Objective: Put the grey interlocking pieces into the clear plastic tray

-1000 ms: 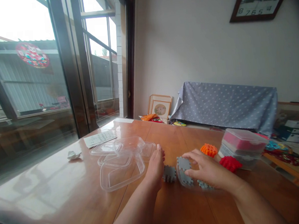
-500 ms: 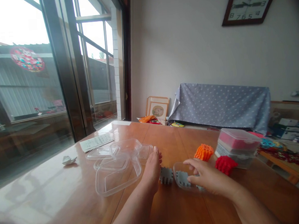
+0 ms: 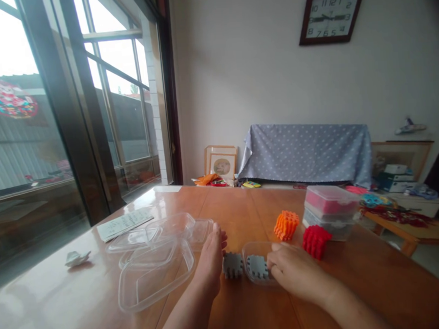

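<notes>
Wooden table (image 3: 102,313), glossy brown, running along a tall window (image 3: 51,121) on the left; white wall behind with a dark-framed clock (image 3: 331,16).

Open room: bare tabletop wide on the near left and along the near right edge; the far middle of the table is also bare up to its back edge.

On the surface: a cluster of clear lids and trays (image 3: 155,269) left of centre, overlapping one another; a printed paper (image 3: 124,223) near the window side; a small crumpled white scrap (image 3: 75,258) well apart from the rest. Right of centre, a lidded clear box (image 3: 331,211) with red and grey contents, an orange toothed block (image 3: 286,225) just beside it and a red toothed block (image 3: 315,241) in front of it.

Beyond the table: furniture draped in a dotted grey cloth (image 3: 305,151), framed pictures (image 3: 221,162) leaning against the wall.

Left hand (image 3: 211,258): flat, fingers straight and together, holding nothing, its tips just beside a grey toothed cube (image 3: 232,265) standing on the table.

Right hand (image 3: 296,272): fingers curled over the near rim of a shallow clear container (image 3: 253,250), apparently gripping it; the thumb is hidden. Inside the container sits a grey notched piece (image 3: 257,266), upright, just beside the cube.
</notes>
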Action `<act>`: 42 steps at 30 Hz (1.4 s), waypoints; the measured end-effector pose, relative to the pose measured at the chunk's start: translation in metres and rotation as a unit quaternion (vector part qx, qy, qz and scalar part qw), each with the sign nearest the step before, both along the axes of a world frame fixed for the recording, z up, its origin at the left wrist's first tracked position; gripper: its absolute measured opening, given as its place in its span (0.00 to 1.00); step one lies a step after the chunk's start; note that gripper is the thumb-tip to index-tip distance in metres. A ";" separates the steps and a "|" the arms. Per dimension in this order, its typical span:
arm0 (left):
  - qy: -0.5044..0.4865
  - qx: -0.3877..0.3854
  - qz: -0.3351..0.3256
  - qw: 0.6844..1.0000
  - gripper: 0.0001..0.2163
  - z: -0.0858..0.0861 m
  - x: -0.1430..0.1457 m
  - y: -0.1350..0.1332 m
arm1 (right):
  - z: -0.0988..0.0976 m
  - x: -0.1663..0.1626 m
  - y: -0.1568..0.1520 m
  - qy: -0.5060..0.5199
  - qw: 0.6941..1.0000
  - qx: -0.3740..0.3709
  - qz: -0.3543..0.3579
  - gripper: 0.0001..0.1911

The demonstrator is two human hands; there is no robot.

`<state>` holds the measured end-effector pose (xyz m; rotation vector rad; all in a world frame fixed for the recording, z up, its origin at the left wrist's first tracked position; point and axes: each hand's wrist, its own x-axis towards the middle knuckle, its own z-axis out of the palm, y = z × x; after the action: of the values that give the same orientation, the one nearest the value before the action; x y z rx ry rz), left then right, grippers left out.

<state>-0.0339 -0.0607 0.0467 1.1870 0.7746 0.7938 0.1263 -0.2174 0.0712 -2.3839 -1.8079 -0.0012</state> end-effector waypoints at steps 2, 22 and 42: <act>-0.002 0.004 -0.001 1.000 0.38 0.000 0.000 0.000 | 0.000 -0.002 0.003 -0.004 1.000 0.006 -0.002 0.14; 0.011 0.096 0.029 0.995 0.33 0.004 -0.001 -0.002 | -0.032 0.070 -0.037 0.105 0.958 0.234 -0.126 0.17; 0.331 0.438 -0.196 0.813 0.30 0.025 -0.034 0.003 | -0.050 0.073 -0.027 0.258 0.932 0.234 -0.096 0.26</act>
<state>-0.0683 -0.0580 0.0713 2.4580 0.6683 0.3482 0.1988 -0.2441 0.0210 -1.9674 -1.1727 0.1431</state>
